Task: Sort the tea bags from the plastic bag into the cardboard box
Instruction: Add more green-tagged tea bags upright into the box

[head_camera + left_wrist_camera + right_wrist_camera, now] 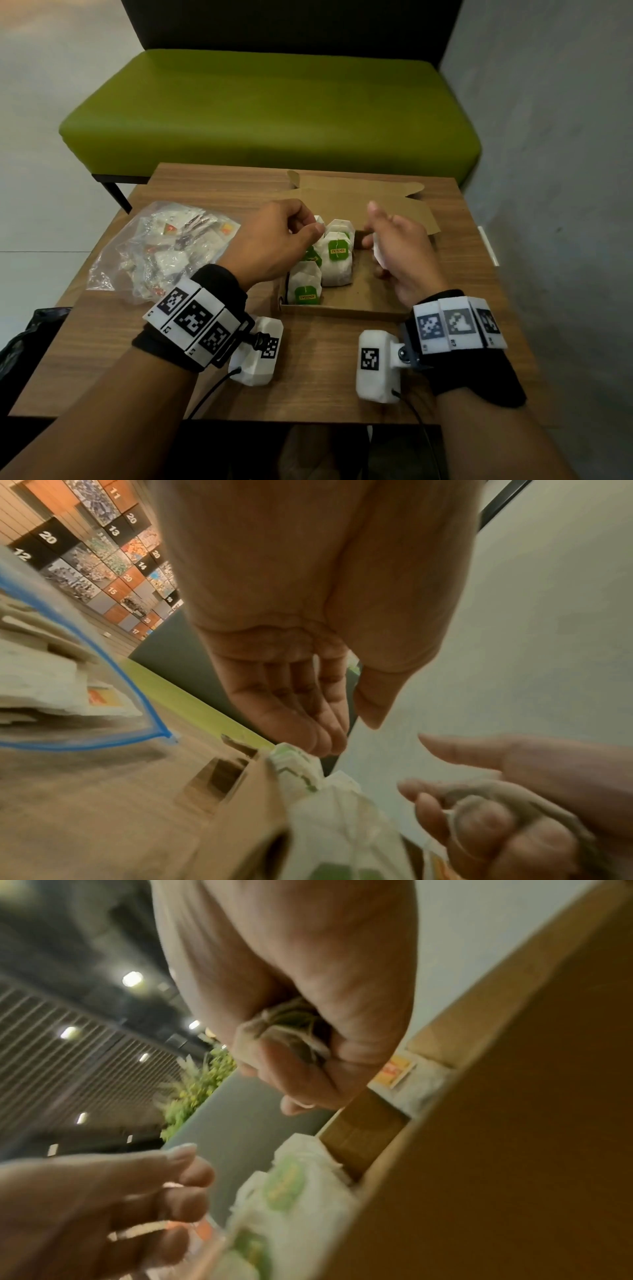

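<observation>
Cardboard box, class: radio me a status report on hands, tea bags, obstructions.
Left hand over the green-tagged tea bags in the cardboard box. Right hand grips one white tea bag. Plastic bag still holds more. Nothing blocking.

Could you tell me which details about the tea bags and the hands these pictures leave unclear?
- Head view: the left hand covers the back-left tea bags in the cardboard box, so no count is possible.
- Head view: the plastic bag is crinkled and glary; its contents blur together.
- Right wrist view: the right hand hides most of the tea bag it grips; motion blur hides its label.
</observation>
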Demonstrator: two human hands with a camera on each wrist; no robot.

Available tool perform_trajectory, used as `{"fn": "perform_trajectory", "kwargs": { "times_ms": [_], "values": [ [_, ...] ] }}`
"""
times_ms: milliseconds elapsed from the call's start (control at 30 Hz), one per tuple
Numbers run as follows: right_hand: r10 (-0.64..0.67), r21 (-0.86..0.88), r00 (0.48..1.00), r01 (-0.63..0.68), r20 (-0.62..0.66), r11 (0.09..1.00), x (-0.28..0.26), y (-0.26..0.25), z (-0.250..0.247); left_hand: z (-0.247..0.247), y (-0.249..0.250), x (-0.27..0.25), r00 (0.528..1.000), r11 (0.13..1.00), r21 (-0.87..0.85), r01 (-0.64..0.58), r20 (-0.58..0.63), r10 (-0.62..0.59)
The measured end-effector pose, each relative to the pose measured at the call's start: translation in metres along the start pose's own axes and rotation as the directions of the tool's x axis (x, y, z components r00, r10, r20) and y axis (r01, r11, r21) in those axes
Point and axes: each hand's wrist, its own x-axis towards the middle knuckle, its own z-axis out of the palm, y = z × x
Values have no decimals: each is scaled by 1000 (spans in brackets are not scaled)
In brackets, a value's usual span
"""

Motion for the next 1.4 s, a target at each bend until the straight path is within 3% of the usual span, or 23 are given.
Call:
{"fn": "perform_trajectory", "kwargs": {
  "times_ms": [133,200,300,433,633,800,933,1067,1267,1400],
  "values": [
    [81,488,976,-171,200,856,-7,-12,-2,4,21,-6,996,996,-30,-79,29,80],
    [42,582,957,-209,287,786,-11,-15,0,10,27,-7,995,997,-25,-77,67,78],
    [7,613,939,-231,345,755,-16,-17,2,14,26,-7,997,998,-42,-49,52,51],
    [-64,623,917,-215,394,752,-17,-19,2,13,22,-4,999,993,-110,-34,-8,34],
    [-159,509,933,-31,324,860,-17,-16,9,9,20,-3,998,952,-305,-38,-65,19],
    [-115,472,958,-23,261,881,-13,-11,12,7,16,1,995,898,-440,13,-87,-56],
    [-64,465,974,-46,217,884,-11,-9,9,0,17,1,998,880,-474,-10,-63,-23],
    [-114,385,984,53,139,921,-8,-6,7,-5,20,0,1000,883,-468,-31,-15,27],
    [-186,225,943,125,276,966,-6,0,7,-8,18,2,996,911,-405,-75,-65,53],
    [-201,248,927,124,315,961,-8,3,8,-11,17,2,996,896,-441,-48,-91,9]
  ]
}}
